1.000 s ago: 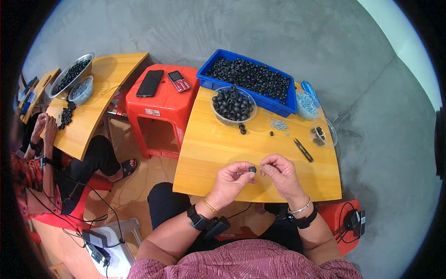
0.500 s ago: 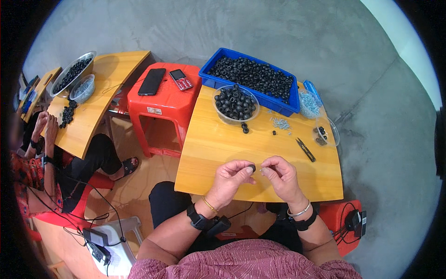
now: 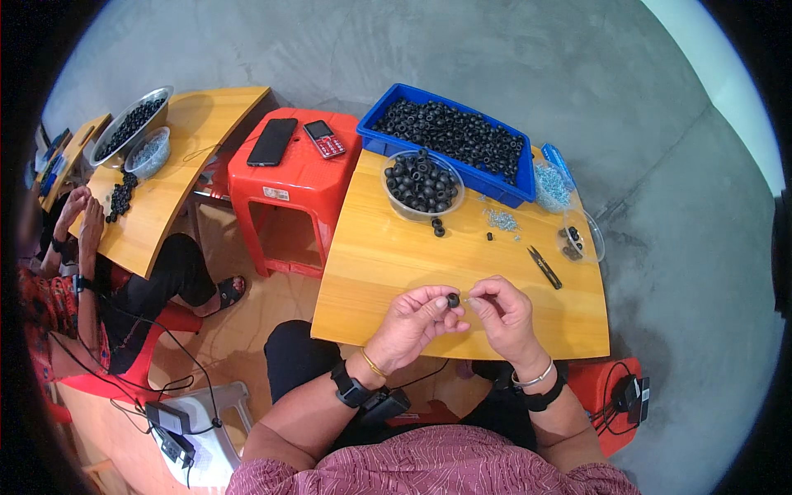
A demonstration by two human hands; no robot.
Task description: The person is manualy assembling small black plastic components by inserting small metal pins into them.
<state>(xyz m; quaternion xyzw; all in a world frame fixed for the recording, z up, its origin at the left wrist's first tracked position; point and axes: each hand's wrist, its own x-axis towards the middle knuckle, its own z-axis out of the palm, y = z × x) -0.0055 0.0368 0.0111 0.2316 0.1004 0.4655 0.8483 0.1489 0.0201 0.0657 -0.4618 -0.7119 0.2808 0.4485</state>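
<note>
Between thumb and forefinger, my left hand (image 3: pixel 412 320) grips a small round black part with a hole (image 3: pixel 453 300). Close to its right, my right hand (image 3: pixel 505 318) pinches a tiny light-coloured piece (image 3: pixel 468 299), too small to make out fully. Both hands are over the near edge of the wooden table (image 3: pixel 379 285). Beyond them stands a clear bowl (image 3: pixel 388 202) of black round parts, with a couple of loose ones (image 3: pixel 438 228) beside it. A small pile of tiny silvery pieces (image 3: pixel 501 219) lies farther right, near black thread snips (image 3: pixel 544 268).
A blue tray (image 3: pixel 528 191) of black parts sits at the table's far edge. Beside it are tubs of silvery pieces (image 3: pixel 553 188) and black parts (image 3: pixel 577 239). Left, a red stool (image 3: pixel 289 186) bears two phones; a co-worker (image 3: pixel 74 305) sits at another table (image 3: pixel 190 148).
My left hand has turned the black part so that its hole shows. My right hand has barely shifted beside it. The whole view has moved slightly.
</note>
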